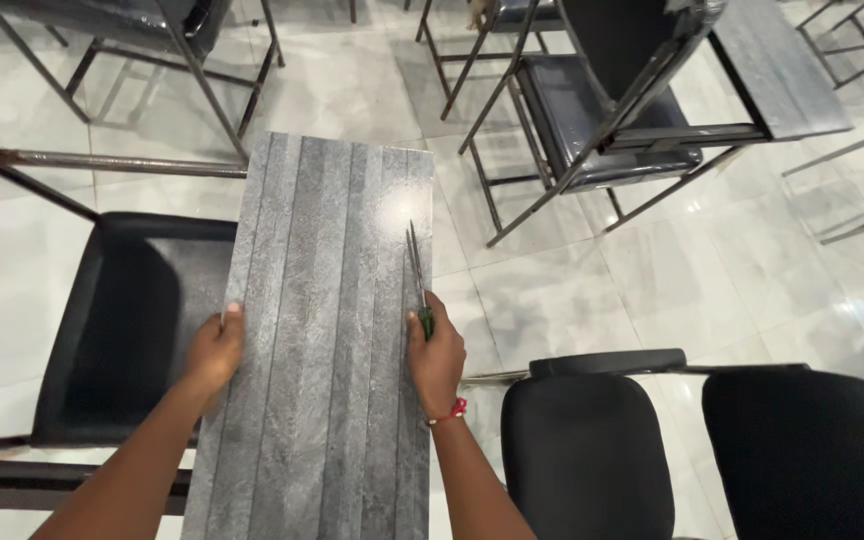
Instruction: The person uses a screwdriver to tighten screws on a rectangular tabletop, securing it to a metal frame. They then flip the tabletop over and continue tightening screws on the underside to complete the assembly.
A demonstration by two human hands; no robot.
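A long grey striped board (327, 300), the writing tablet of a chair, lies lengthwise in front of me. My left hand (214, 350) grips its left edge, thumb on top. My right hand (436, 355) rests on the board's right edge and holds a green-handled screwdriver (419, 278) whose metal shaft points away from me along that edge. A red thread band circles my right wrist.
A black chair seat (122, 330) with a metal frame sits under the board on the left. Two black chair backs (592, 450) stand at the lower right. Another tablet chair (652, 100) stands ahead right on the white marble floor (652, 290).
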